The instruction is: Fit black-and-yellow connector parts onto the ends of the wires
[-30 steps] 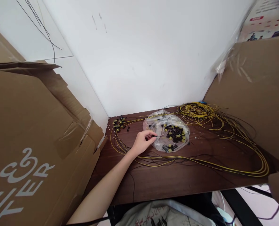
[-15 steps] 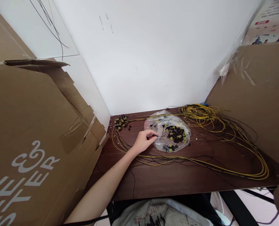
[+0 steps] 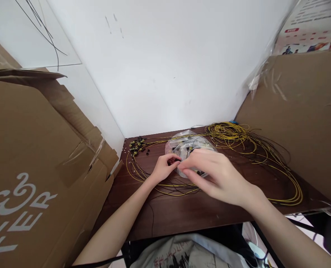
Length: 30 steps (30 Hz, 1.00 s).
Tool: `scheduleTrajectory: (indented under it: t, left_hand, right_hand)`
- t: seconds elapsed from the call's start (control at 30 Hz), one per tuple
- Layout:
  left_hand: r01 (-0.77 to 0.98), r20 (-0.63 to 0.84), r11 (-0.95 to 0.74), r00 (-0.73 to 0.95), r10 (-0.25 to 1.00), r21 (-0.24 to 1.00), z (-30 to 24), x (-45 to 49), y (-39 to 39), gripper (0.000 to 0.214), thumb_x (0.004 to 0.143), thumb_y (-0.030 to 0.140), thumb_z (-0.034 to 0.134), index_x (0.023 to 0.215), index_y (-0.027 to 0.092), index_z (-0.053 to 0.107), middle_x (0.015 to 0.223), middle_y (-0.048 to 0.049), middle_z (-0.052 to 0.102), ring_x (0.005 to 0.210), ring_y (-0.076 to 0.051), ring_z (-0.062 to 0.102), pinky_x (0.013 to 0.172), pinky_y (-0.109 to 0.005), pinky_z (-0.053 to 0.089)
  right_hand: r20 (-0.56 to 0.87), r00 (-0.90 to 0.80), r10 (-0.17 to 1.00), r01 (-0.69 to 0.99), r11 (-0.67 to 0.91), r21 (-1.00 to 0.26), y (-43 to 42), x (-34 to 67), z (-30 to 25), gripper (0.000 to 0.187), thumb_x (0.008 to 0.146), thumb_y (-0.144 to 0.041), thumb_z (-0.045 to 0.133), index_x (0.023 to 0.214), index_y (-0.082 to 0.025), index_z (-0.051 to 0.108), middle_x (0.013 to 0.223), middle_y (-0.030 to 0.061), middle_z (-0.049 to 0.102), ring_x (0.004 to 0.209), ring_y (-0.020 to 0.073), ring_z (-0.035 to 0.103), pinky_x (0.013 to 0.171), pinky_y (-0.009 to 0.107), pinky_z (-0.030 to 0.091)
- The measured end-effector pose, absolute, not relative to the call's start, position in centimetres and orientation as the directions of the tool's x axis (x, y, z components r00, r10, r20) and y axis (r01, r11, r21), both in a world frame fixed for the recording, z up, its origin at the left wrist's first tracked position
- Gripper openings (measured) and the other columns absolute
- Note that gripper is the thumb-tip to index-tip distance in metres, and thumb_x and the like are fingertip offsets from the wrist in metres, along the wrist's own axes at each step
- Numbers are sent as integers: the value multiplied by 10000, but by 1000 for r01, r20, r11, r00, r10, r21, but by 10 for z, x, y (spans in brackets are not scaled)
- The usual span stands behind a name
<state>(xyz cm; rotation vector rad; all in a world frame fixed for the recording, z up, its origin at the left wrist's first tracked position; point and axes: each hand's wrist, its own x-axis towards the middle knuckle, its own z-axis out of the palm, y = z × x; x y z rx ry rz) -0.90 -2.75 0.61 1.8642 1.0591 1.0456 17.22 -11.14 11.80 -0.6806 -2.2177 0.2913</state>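
Observation:
My left hand [image 3: 165, 166] pinches a small black connector [image 3: 178, 160] between thumb and fingertips, over the near left edge of a clear plastic bag [image 3: 169, 146]. My right hand [image 3: 214, 172] meets it fingertip to fingertip, thumb and fingers pinched together; what they grip, if anything, is too small to make out. Beneath my right hand, the bag's black and yellow pieces are mostly covered. More black and yellow connectors [image 3: 136, 145] lie in a cluster at the table's far left, joined to yellow and black wires.
Coiled yellow wires [image 3: 228, 133] lie at the back right of the brown table [image 3: 182, 216], with long loops running round the bag. Tall cardboard boxes stand at the left [image 3: 42, 134] and right [image 3: 302, 108]. A white wall [image 3: 165, 67] closes off the back.
My right hand has come in from the right and met my left hand over the bag. My left hand keeps its pinch. The whole view has shifted slightly.

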Motion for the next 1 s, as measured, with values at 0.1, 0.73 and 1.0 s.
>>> scheduleTrajectory:
  t: [0.1,0.73,1.0]
  left_hand:
    - [318,277,-395,357,892,862,7,-10,-28,164,769,196,617,865,97,704,824,-61,701,707,-146,578,678,-241,443]
    - [304,283,-406,375,883,862,6,-12,-28,164,789,238,621,869,123,708,824,-57,699,733,-145,585,675,-237,435]
    - [319,274,-407,387,881,856,8,-12,-31,164,778,233,642,881,129,717,825,-55,707,691,-133,573,657,-235,433]
  right_hand:
    - [471,-587,658,553,751,-360,-82,178,83,154,911,-207,475,950,-190,623,890,58,653,836,186,590,736,320,468]
    - [480,-461,746,622,657,-425,-46,178,2,92,891,-234,533,909,-179,605,758,28,573,767,179,499,706,303,395]
    - [533,-411,739,605,659,-448,-44,178,-2,80,877,-221,547,844,-184,610,836,45,556,830,189,487,739,317,402]
